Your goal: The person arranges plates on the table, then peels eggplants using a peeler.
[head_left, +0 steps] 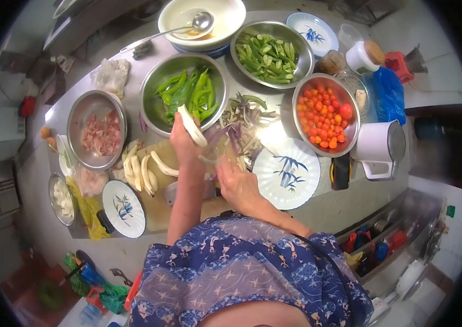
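Observation:
My left hand [183, 143] is closed around a peeled white eggplant [192, 127], raised near the front rim of a steel bowl [147, 111] of green peppers. Lower and to the right, my right hand [237, 188] has its fingers curled together; a blurred thin thing shows at the fingertips, too unclear to name. Purple and pale eggplant peelings [237, 135] lie in a heap just beyond it. Several peeled eggplants [143, 173] rest on the cutting board [157, 213], left of my left forearm.
A bowl of cut okra [266, 57], a bowl of small tomatoes [323, 117] and a bowl of meat [100, 135] surround the work area. White patterned plates [266, 163] [112, 215] flank the board. A white jug [372, 144] stands right; a ladle [201, 22] rests in the back basin.

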Demonstrator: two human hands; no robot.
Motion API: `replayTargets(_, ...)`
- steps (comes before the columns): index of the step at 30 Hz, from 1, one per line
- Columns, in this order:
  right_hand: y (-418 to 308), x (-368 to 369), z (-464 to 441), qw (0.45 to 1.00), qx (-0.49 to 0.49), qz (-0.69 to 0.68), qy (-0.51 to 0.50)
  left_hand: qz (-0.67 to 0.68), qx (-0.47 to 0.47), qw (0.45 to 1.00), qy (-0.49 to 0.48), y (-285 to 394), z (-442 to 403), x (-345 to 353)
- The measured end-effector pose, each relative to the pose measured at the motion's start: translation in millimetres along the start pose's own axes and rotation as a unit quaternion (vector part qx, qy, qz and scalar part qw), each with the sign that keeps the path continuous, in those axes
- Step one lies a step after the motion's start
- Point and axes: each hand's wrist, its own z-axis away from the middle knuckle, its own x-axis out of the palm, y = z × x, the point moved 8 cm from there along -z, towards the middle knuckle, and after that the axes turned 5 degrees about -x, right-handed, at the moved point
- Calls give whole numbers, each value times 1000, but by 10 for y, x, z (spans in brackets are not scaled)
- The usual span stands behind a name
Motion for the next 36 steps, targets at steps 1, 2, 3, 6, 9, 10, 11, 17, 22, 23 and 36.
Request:
replayTargets(1,23,-3,8,1000,0,0,0,42,-5,998,-37,7,-25,13)
replayTargets(2,31,2,4,999,-9,-30,-11,42,-5,998,-36,-15,-51,-8)
replayTargets(3,19,-11,-18,998,-18,-61,-20,119,-61,991,-25,-93,-56,9)
replayTargets(6,25,-250,-129,996,-25,-76,28,180,-140,967,-110,-91,2,87)
replayTargets(9,91,-276,-331,999,-32,-35,8,106,-148,973,-142,-62,185,220)
replayTargets(10,107,-278,-398,999,-32,-34,9,51,-130,987,-79,-32,211,192)
replayTargets(11,121,-235,-472,999,-24,-22,-8,80,-144,971,-172,-121,140,152)
replayTargets(17,38,-136,-610,999,2,-19,-45,-92,-82,987,-105,-2,182,182)
replayTargets(22,-63,-2,-291,1000,-3,-11,-28,20,-58,997,-57,47,71,86)
replayTargets(23,-81,16,-229,999,-16,-19,-35,12,-38,994,-106,28,-92,-100)
replayTargets(36,194,-199,-761,1000,3,-12,5,-46,-91,988,-118,-80,125,61)
